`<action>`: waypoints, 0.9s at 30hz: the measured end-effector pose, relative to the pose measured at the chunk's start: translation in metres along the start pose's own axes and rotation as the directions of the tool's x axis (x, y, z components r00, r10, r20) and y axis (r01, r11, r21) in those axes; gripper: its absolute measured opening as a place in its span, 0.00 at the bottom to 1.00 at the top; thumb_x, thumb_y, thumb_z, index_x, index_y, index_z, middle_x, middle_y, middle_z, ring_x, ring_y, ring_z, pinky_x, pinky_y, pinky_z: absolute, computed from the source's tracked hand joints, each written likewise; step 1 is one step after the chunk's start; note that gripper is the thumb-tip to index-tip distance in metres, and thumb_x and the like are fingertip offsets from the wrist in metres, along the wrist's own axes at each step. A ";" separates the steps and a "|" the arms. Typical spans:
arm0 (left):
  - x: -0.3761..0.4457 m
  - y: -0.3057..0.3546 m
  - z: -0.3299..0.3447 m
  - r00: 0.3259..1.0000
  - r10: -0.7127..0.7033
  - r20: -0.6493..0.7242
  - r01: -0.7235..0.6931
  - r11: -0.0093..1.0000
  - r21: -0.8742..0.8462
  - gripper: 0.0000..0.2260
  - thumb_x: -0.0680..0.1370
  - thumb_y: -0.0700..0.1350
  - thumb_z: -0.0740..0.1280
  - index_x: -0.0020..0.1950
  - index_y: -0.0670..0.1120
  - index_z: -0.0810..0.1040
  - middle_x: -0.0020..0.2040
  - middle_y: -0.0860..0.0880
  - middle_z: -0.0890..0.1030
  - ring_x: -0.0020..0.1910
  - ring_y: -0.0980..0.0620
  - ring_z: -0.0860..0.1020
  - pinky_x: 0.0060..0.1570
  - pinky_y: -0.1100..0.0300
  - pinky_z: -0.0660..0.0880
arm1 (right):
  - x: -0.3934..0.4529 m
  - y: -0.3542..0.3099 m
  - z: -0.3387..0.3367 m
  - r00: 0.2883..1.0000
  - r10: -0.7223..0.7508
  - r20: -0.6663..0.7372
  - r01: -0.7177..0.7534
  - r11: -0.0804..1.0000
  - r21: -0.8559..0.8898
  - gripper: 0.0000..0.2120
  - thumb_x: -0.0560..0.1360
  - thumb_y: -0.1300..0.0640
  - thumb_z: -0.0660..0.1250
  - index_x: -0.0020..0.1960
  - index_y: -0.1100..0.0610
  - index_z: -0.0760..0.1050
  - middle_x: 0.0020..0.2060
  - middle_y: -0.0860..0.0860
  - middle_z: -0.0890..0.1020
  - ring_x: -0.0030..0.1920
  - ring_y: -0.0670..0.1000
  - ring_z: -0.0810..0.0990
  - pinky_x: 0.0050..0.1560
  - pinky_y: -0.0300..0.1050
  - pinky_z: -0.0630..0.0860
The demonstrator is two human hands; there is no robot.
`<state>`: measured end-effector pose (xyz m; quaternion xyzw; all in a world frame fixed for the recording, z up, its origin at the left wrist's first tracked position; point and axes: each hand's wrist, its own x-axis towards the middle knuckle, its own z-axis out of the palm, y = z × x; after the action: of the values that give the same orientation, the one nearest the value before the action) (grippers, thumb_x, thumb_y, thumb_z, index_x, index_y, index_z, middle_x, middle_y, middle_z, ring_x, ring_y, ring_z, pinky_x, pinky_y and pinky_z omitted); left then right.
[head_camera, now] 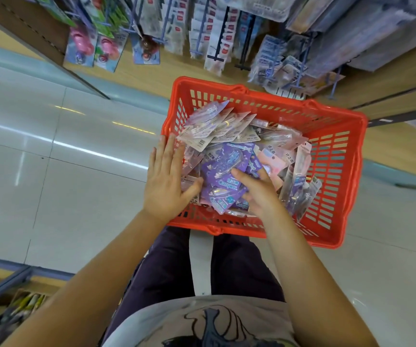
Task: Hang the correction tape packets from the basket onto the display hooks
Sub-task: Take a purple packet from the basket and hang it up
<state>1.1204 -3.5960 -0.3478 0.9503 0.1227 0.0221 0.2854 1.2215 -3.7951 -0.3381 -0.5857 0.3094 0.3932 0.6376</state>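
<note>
1. So, your red basket [337,151] sits on the floor just in front of your legs, full of correction tape packets [229,136] heaped every which way.
2. Your left hand [167,181] lies flat, fingers straight, over the basket's left rim and the packets there.
3. Your right hand [258,191] is in the near side of the pile, fingers curled around the purple packets [223,169].
4. Display hooks [203,28] on the far shelf already carry hanging packs.
</note>
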 end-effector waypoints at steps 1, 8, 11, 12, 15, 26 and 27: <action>0.003 0.008 -0.002 1.000 0.025 0.005 -0.025 0.999 -0.029 0.36 0.79 0.61 0.64 0.79 0.37 0.66 0.81 0.37 0.62 0.82 0.36 0.57 0.81 0.50 0.47 | -0.003 -0.002 -0.006 0.999 0.000 0.036 0.000 1.000 -0.014 0.20 0.74 0.67 0.73 0.64 0.56 0.76 0.52 0.51 0.87 0.51 0.52 0.86 0.52 0.52 0.83; 0.042 0.072 0.000 0.830 -0.171 0.532 0.482 0.700 -0.527 0.40 0.71 0.66 0.75 0.77 0.50 0.68 0.68 0.52 0.80 0.65 0.56 0.80 0.62 0.54 0.77 | -0.031 -0.020 -0.035 0.977 -0.028 0.212 0.049 0.994 -0.097 0.19 0.75 0.69 0.71 0.61 0.52 0.77 0.56 0.56 0.85 0.53 0.56 0.85 0.56 0.55 0.81; 0.057 0.082 0.007 0.739 -0.208 0.640 0.642 0.506 -0.577 0.27 0.73 0.52 0.80 0.68 0.48 0.76 0.59 0.50 0.85 0.56 0.52 0.85 0.57 0.49 0.82 | -0.036 -0.031 -0.046 0.967 -0.058 0.249 0.090 0.989 -0.116 0.19 0.75 0.69 0.70 0.60 0.51 0.78 0.57 0.57 0.84 0.53 0.55 0.85 0.56 0.53 0.81; 0.058 0.083 0.008 0.724 -0.197 0.661 0.660 0.479 -0.579 0.26 0.72 0.51 0.80 0.67 0.47 0.77 0.59 0.49 0.85 0.56 0.50 0.85 0.58 0.48 0.82 | -0.037 -0.034 -0.049 0.964 -0.070 0.255 0.105 0.987 -0.124 0.18 0.75 0.69 0.70 0.61 0.52 0.77 0.57 0.57 0.83 0.54 0.55 0.84 0.57 0.54 0.80; 0.056 0.085 0.014 0.691 -0.155 0.706 0.698 0.395 -0.597 0.19 0.74 0.43 0.79 0.63 0.46 0.81 0.58 0.47 0.86 0.56 0.47 0.85 0.58 0.48 0.81 | -0.035 -0.034 -0.061 0.965 -0.088 0.245 0.120 0.986 -0.118 0.18 0.76 0.69 0.70 0.62 0.53 0.76 0.58 0.57 0.82 0.56 0.57 0.82 0.59 0.54 0.79; 0.033 0.072 0.028 0.603 -0.228 0.765 0.798 0.146 -0.585 0.23 0.74 0.39 0.74 0.68 0.45 0.76 0.56 0.47 0.86 0.53 0.47 0.86 0.48 0.51 0.82 | -0.039 -0.027 -0.100 0.993 -0.105 0.060 0.095 0.983 0.156 0.12 0.80 0.66 0.65 0.63 0.64 0.77 0.48 0.54 0.86 0.46 0.50 0.86 0.46 0.46 0.83; 0.032 0.076 0.029 0.606 -0.206 0.768 0.795 0.131 -0.592 0.25 0.73 0.42 0.74 0.69 0.46 0.76 0.57 0.48 0.86 0.55 0.48 0.85 0.48 0.53 0.82 | -0.040 -0.026 -0.094 0.992 -0.109 0.064 0.098 0.984 0.150 0.12 0.80 0.65 0.65 0.63 0.64 0.77 0.50 0.55 0.85 0.48 0.51 0.86 0.48 0.47 0.83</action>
<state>1.1717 -3.6650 -0.3317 0.4726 0.3362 -0.2701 0.7685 1.2306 -3.8939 -0.3025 -0.5380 0.2836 0.3566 0.7092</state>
